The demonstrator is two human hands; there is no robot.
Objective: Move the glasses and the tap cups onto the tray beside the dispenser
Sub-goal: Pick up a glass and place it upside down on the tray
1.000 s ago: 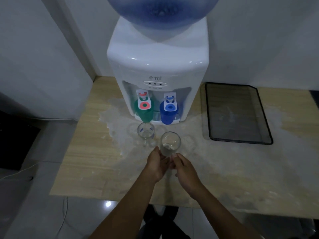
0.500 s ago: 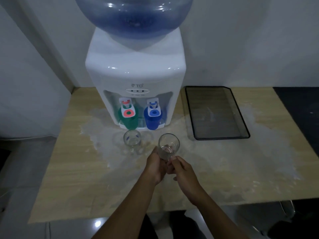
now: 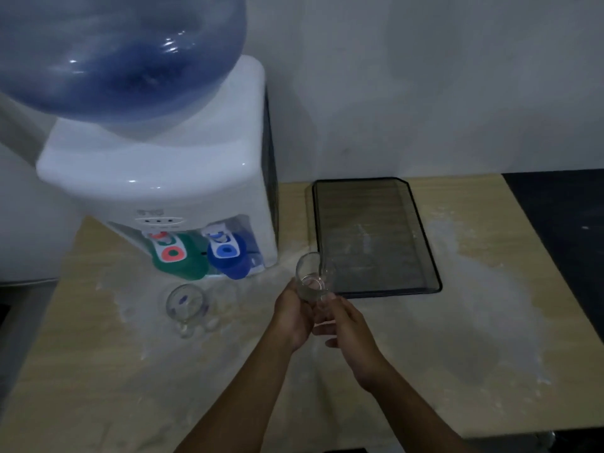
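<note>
Both hands are on one clear glass (image 3: pixel 310 278): the left hand (image 3: pixel 292 313) wraps its left side and the right hand (image 3: pixel 348 325) pinches its base, holding it at the near left corner of the dark tray (image 3: pixel 425 237). The other glass (image 3: pixel 185 302) stands on the wooden table (image 3: pixel 490 322), in front of the dispenser (image 3: pixel 170 178). The green cup (image 3: pixel 183 261) and the blue cup (image 3: pixel 233 261) sit under its taps.

White dispenser (image 3: pixel 183 178), blue bottle (image 3: pixel 121 50), green cup (image 3: pixel 186 264), blue cup (image 3: pixel 233 266), black-rimmed tray (image 3: pixel 428 243), pale wood-grain table (image 3: pixel 490 322)
</note>
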